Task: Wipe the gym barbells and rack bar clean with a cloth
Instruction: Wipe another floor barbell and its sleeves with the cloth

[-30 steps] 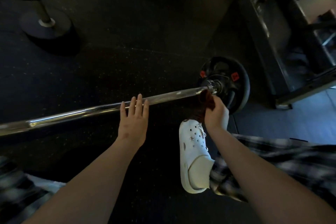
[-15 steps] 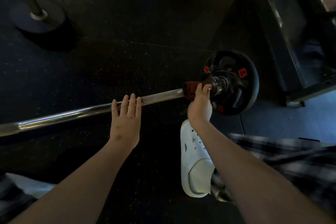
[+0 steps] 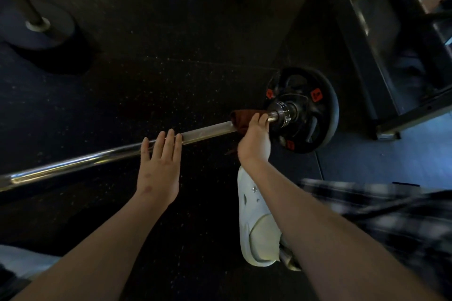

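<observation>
A chrome barbell bar [image 3: 80,162] lies low over the dark floor, running from the left edge up to a black weight plate [image 3: 315,110] with orange labels at the right. My left hand [image 3: 160,166] rests flat on the bar with straight fingers. Further right, my right hand [image 3: 255,139] grips a dark red cloth [image 3: 241,117] wrapped round the bar, just short of the chrome collar [image 3: 283,111].
A black metal rack frame [image 3: 371,39] stands at the upper right, its foot close to the plate. A round stool base [image 3: 41,32] sits at the upper left. My white clog [image 3: 256,225] is on the speckled rubber floor below the right hand.
The cloth hung below the bar by the collar; my right hand has brought it up and wrapped it round the bar. My left hand has stayed flat on the bar.
</observation>
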